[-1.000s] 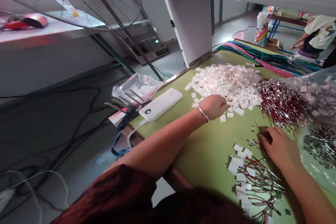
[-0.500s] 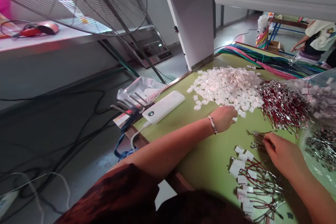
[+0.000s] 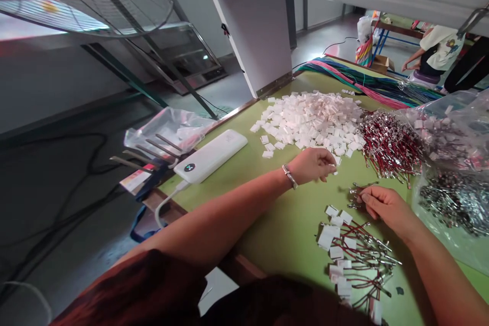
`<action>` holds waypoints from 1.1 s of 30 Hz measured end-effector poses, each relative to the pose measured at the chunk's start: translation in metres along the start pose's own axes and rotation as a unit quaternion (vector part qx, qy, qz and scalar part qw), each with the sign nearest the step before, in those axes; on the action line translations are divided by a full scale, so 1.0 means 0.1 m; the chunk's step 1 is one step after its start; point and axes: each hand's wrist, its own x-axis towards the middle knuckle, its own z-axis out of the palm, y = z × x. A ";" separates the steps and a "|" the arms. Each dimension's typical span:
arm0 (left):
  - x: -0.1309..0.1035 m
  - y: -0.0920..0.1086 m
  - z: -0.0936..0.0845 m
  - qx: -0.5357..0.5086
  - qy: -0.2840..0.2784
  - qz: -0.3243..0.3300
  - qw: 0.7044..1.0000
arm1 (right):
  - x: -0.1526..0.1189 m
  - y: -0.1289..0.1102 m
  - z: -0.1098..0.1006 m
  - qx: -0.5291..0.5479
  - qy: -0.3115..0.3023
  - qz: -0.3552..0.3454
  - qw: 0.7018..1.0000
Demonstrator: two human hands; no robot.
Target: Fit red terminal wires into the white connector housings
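Near the front edge of a heap of white plastic connector housings (image 3: 305,119), my left hand (image 3: 311,164) pinches one small white connector housing (image 3: 334,169) between thumb and fingers. My right hand (image 3: 384,204) is closed on a few short wires with metal terminals (image 3: 356,194), whose ends stick out to the left of the fingertips. A pile of dark red wires with shiny terminals (image 3: 391,145) lies beyond my right hand. Below my hands are several wires with white housings on their ends (image 3: 359,254), spread on the green tabletop (image 3: 282,234).
A white power bank (image 3: 214,155) with a cable lies at the table's left edge, beside a clear plastic bag (image 3: 171,130). Bags of parts (image 3: 454,204) stand at the right. Bundled coloured wires (image 3: 367,81) run along the back. Another person (image 3: 435,53) sits beyond.
My left hand has drawn slightly back from the heap, with a white housing now showing in its fingers. My right hand still holds the wires. The whole view has shifted to the right.
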 end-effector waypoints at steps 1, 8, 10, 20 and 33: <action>0.00 0.01 0.01 -0.059 -0.014 -0.024 0.998 | 0.00 0.01 0.00 0.018 0.008 0.003 1.000; -0.04 0.06 0.10 -0.332 -0.049 -0.083 0.938 | 0.04 0.00 0.04 0.061 0.061 0.002 0.996; -0.04 0.05 0.11 -0.364 -0.045 -0.085 0.926 | 0.03 -0.06 0.05 0.003 0.029 -0.010 1.000; -0.06 0.01 0.20 -0.369 -0.093 -0.097 0.920 | -0.10 -0.20 0.05 -0.039 0.092 -0.075 0.992; -0.06 0.00 0.24 -0.381 -0.118 -0.091 0.912 | -0.10 -0.18 0.11 -0.027 0.061 -0.066 0.996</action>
